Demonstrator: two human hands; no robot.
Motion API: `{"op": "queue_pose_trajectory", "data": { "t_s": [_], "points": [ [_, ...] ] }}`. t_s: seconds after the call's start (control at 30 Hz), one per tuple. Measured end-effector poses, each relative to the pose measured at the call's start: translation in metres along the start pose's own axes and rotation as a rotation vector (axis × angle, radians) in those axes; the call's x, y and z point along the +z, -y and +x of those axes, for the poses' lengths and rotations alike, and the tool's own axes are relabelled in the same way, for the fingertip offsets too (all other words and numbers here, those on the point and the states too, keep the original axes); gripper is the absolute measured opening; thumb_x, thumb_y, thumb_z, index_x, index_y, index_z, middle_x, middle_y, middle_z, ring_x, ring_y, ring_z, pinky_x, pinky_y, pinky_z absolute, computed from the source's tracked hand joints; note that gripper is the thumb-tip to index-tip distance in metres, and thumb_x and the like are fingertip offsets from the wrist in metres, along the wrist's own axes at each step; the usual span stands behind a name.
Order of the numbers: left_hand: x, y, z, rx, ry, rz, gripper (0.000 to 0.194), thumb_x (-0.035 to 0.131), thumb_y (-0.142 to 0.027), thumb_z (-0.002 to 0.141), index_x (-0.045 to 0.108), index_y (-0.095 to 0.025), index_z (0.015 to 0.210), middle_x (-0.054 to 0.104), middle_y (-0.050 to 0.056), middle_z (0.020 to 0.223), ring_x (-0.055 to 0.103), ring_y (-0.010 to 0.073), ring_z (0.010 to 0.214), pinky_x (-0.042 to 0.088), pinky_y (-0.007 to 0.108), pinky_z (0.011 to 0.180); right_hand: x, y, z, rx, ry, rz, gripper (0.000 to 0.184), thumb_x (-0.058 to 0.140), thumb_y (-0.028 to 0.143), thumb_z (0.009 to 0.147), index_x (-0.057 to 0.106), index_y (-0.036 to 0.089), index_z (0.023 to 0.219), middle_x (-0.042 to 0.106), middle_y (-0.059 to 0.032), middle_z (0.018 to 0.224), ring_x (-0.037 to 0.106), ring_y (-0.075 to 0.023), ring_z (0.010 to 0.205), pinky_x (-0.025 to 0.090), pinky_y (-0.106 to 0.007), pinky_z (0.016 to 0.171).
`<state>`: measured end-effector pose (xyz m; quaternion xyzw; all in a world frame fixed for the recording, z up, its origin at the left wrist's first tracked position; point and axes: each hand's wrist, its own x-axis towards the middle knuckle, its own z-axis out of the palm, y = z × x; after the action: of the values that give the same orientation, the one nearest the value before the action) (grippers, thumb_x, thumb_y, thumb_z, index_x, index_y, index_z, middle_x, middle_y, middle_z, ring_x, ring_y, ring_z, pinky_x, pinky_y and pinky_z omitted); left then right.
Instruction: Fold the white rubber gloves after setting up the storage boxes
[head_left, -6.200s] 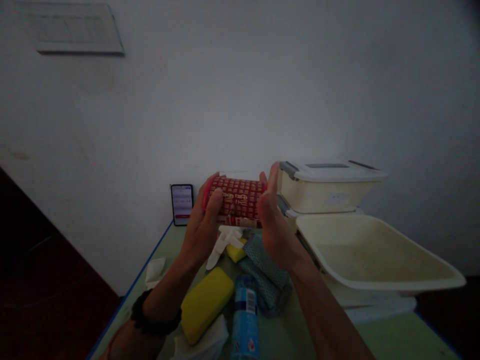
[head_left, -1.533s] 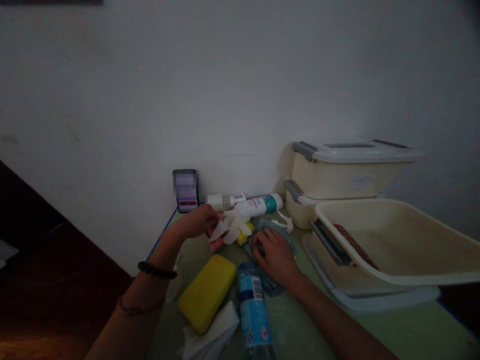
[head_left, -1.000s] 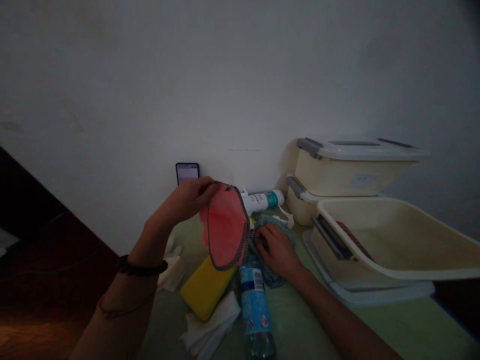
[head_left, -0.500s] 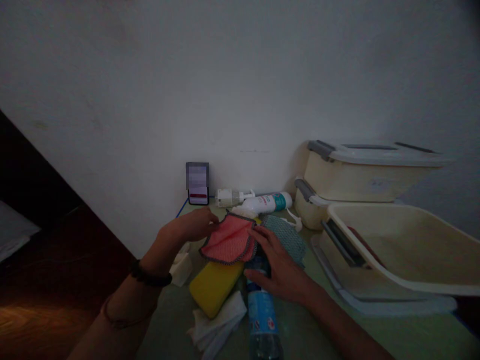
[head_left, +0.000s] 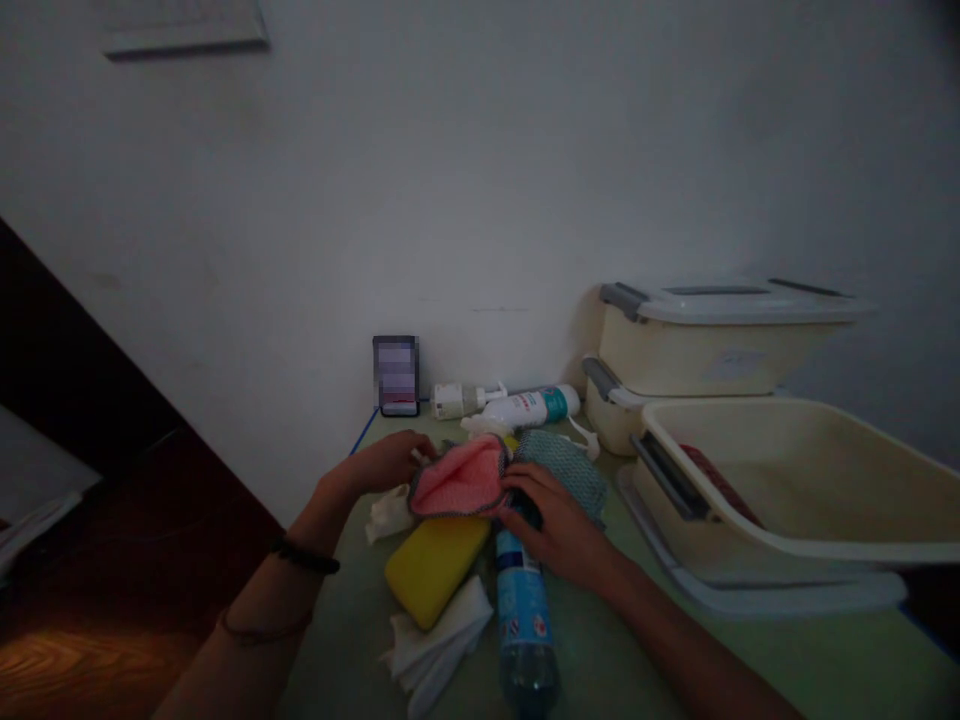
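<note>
A pink cleaning cloth (head_left: 461,480) with a dark stitched border is bunched up between my two hands. My left hand (head_left: 391,462) pinches its upper left edge, the fingertips partly hidden. On the other side my right hand (head_left: 555,520) grips the right edge between thumb and fingers. Under the cloth's front edge lies a yellow sponge (head_left: 435,570). A clear bottle with a blue label (head_left: 523,600) lies below my right hand. Behind that hand is a blue-green mesh cloth (head_left: 562,465). A folded white cloth (head_left: 442,635) rests in front of the sponge.
A phone (head_left: 397,375) leans against the wall. Beside it lie a pump bottle (head_left: 457,400) and a white spray bottle (head_left: 529,407). On the right, an open cream bin (head_left: 750,540) sits on a lid, with lidded bins (head_left: 690,350) stacked behind it.
The pink cloth has gone from lying fairly flat to folded and bunched, its front edge lifted off the sponge. My right thumb has closed onto its edge. The view has shifted slightly.
</note>
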<state>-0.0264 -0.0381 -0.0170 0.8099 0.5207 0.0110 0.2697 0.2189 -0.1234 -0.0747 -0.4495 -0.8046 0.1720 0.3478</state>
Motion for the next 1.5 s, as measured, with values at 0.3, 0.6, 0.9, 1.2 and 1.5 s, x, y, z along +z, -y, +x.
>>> {"op": "queue_pose_trajectory", "data": {
  "t_s": [0.3,0.6,0.9,1.2,1.5],
  "points": [
    [-0.035,-0.028,0.012,-0.061,0.243,-0.258,0.045,0.056,-0.043,0.077,0.059,-0.016,0.114,0.064,0.015,0.121,0.065,0.0290,0.101,0.058,0.031,0.061,0.000,-0.010,0.002,0.019,-0.152,0.058,0.030,0.044,0.023,0.093,0.057,0.013,0.120,0.057,-0.0157,0.125,0.053,-0.0217,0.119,0.043,-0.042,0.104],
    [-0.034,-0.031,0.017,0.127,0.135,-0.121,0.043,0.065,-0.045,0.069,0.068,-0.015,0.101,0.073,0.010,0.100,0.066,0.0270,0.092,0.051,0.032,0.078,0.001,-0.009,0.003,0.004,-0.159,0.109,0.026,0.045,0.020,0.094,0.063,0.017,0.111,0.063,-0.0116,0.115,0.059,-0.0183,0.109,0.048,-0.035,0.096],
    [-0.067,-0.030,-0.017,0.395,-0.379,-0.255,0.026,0.054,-0.036,0.084,0.068,-0.018,0.097,0.073,0.005,0.096,0.066,0.0194,0.087,0.051,0.028,0.077,-0.028,0.014,0.020,-0.003,-0.366,0.190,0.025,0.046,0.022,0.094,0.070,0.021,0.101,0.068,-0.0093,0.108,0.063,-0.0181,0.104,0.050,-0.034,0.090],
    [-0.060,-0.030,-0.007,0.377,-0.811,-0.374,0.025,0.055,-0.033,0.084,0.065,-0.013,0.096,0.070,0.009,0.093,0.064,0.0169,0.077,0.053,0.029,0.071,-0.078,0.044,0.095,0.011,-0.691,0.142,0.022,0.051,0.023,0.089,0.072,0.018,0.095,0.072,-0.0083,0.103,0.066,-0.0203,0.098,0.050,-0.039,0.090],
    [-0.056,-0.040,-0.006,0.416,-0.547,-0.391,0.025,0.057,-0.030,0.085,0.068,-0.014,0.101,0.072,0.007,0.094,0.067,0.0175,0.082,0.053,0.028,0.073,-0.097,0.050,0.083,-0.071,-0.738,-0.181,0.023,0.050,0.022,0.090,0.072,0.019,0.096,0.073,-0.0067,0.101,0.064,-0.0211,0.102,0.048,-0.041,0.092]
  ]
}}
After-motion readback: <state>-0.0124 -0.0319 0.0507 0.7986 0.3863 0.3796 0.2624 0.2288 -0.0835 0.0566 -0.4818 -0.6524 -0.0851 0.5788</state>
